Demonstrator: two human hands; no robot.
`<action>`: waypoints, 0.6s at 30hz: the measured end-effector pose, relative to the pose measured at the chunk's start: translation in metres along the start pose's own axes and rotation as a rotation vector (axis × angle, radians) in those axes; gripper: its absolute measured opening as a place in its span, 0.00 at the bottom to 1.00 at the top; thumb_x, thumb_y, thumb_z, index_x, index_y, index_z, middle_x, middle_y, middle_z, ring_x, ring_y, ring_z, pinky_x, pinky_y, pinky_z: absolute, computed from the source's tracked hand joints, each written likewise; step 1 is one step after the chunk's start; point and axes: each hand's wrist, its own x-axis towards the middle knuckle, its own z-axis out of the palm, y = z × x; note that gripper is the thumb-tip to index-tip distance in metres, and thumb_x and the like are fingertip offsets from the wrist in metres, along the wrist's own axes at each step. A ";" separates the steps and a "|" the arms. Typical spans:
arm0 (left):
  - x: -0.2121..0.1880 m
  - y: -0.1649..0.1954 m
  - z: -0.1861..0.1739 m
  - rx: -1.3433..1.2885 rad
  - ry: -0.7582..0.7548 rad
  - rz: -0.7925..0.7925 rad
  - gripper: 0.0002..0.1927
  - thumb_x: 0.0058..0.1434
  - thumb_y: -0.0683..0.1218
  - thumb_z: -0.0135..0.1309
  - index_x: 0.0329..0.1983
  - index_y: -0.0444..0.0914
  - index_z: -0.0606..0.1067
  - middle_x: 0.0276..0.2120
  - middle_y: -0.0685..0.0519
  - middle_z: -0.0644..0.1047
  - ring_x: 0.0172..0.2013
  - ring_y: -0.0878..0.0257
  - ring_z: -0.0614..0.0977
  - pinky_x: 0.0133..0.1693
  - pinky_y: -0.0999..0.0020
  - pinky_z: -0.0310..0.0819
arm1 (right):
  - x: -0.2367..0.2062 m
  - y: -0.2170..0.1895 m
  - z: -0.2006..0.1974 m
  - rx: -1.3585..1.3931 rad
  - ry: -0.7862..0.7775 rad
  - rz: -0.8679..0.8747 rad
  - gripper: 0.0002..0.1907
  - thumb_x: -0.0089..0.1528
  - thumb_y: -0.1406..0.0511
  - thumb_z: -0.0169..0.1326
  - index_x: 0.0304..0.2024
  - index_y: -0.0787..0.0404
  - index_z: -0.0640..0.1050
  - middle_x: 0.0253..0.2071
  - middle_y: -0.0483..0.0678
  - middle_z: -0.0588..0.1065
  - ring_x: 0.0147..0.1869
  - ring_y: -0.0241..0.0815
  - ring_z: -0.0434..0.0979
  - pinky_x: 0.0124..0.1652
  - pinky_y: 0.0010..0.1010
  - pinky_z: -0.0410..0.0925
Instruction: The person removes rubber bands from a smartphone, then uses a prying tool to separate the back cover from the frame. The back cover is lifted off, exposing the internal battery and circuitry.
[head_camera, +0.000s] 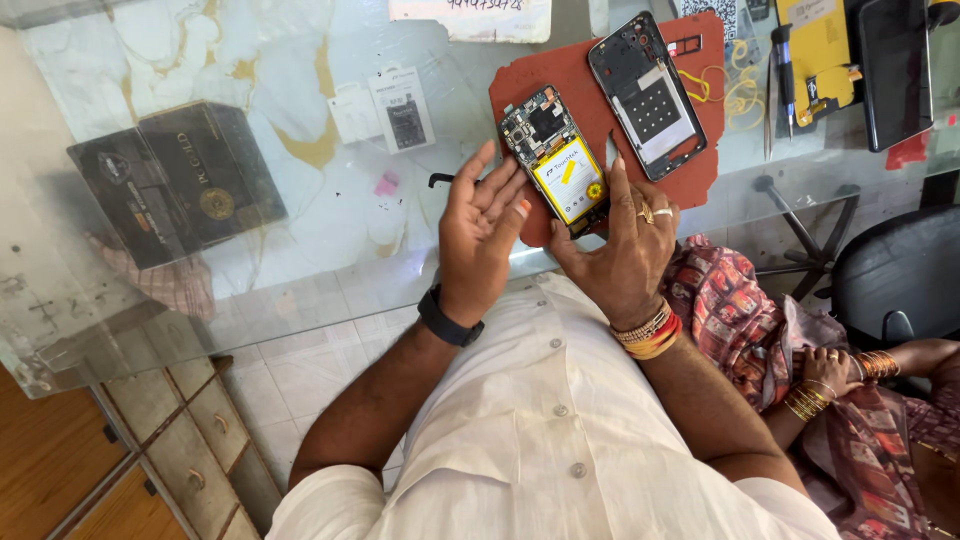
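Note:
An opened phone (553, 158) with a yellow battery and bare circuit board lies on a red mat (575, 80) on the glass table. My right hand (620, 245), with rings and bangles, grips the phone's near end, its forefinger reaching up along the right edge. My left hand (480, 230), with a black wristband, is open and palm-up, fingertips beside the phone's left edge. The phone's removed back frame (648, 95) rests farther right on the mat.
A black box (180, 180) lies at the left and a small packaged battery (400, 105) near the mat. A screwdriver (785, 80), yellow items and a dark tablet (895, 70) sit far right. Another person's hand (830, 375) with bangles and a black chair (900, 270) are at right.

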 end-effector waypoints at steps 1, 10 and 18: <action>-0.003 0.001 0.002 0.099 0.010 0.025 0.29 0.70 0.34 0.52 0.72 0.30 0.59 0.67 0.37 0.70 0.68 0.52 0.73 0.69 0.59 0.68 | 0.000 0.000 0.001 0.003 0.000 -0.005 0.42 0.56 0.60 0.70 0.66 0.76 0.69 0.49 0.61 0.76 0.53 0.56 0.75 0.54 0.46 0.66; 0.016 0.005 0.009 1.113 -0.009 0.424 0.18 0.61 0.43 0.65 0.52 0.35 0.75 0.43 0.48 0.75 0.43 0.51 0.80 0.44 0.57 0.77 | -0.002 0.000 -0.002 0.026 -0.051 -0.015 0.40 0.55 0.56 0.73 0.62 0.73 0.73 0.53 0.59 0.77 0.55 0.57 0.75 0.55 0.46 0.67; 0.026 0.002 0.017 1.219 -0.009 0.348 0.25 0.53 0.49 0.68 0.52 0.34 0.75 0.42 0.47 0.73 0.43 0.49 0.79 0.40 0.56 0.75 | -0.012 0.008 -0.005 0.073 -0.052 0.028 0.36 0.56 0.54 0.72 0.59 0.71 0.77 0.52 0.58 0.78 0.55 0.55 0.76 0.54 0.45 0.66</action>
